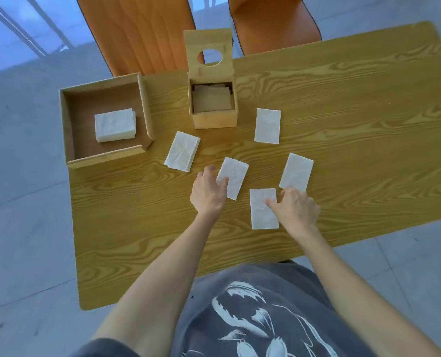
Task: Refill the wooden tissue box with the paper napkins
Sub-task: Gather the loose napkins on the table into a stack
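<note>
The wooden tissue box (215,118) stands at the table's far middle with its holed lid (209,48) tipped up; napkins lie inside it. Several folded white napkins lie loose on the table. My left hand (207,190) rests on the left edge of the middle napkin (233,176), thumb on top. My right hand (295,208) touches the nearest napkin (262,211) with its fingertips and covers a corner of the right napkin (296,171). Other napkins lie at the left (182,154) and beside the box (267,125).
A shallow wooden tray (71,130) at the table's left holds a stack of napkins (115,124). Two orange chairs (136,29) stand behind the table (369,112). The table's near edge runs just in front of my body.
</note>
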